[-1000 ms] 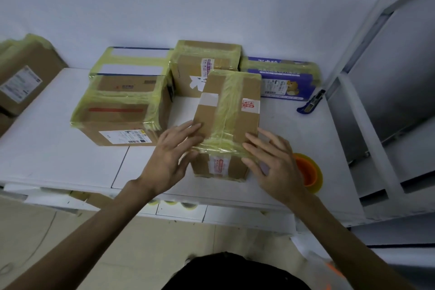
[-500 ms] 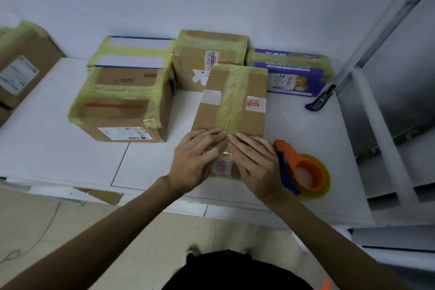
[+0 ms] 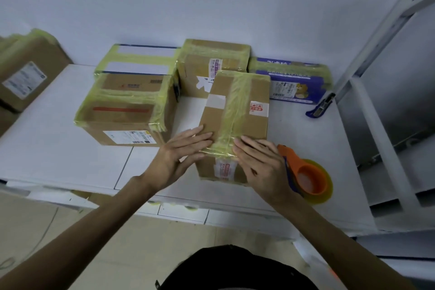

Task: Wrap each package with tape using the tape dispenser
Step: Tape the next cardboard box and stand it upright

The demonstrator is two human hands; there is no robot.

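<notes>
A narrow brown cardboard package (image 3: 237, 110) lies on the white table (image 3: 47, 148), a strip of yellowish tape running down its top and over its near edge. My left hand (image 3: 179, 160) rests flat with straight fingers on the package's near left corner. My right hand (image 3: 261, 167) lies flat on its near right corner and front face. Between the two hands the tape end shows at the edge. An orange tape dispenser (image 3: 306, 174) with a yellowish roll sits on the table just right of my right hand, untouched.
Three taped cardboard boxes (image 3: 127, 106) and a taped purple package (image 3: 292, 82) stand behind, against the wall. A blue utility knife (image 3: 320, 107) lies at the back right. More boxes (image 3: 26, 73) sit at the far left. A white metal frame (image 3: 376, 77) rises on the right.
My hands have slid apart along the package's near edge, from close together over the tape to either side of it. The dispenser stays on the table.
</notes>
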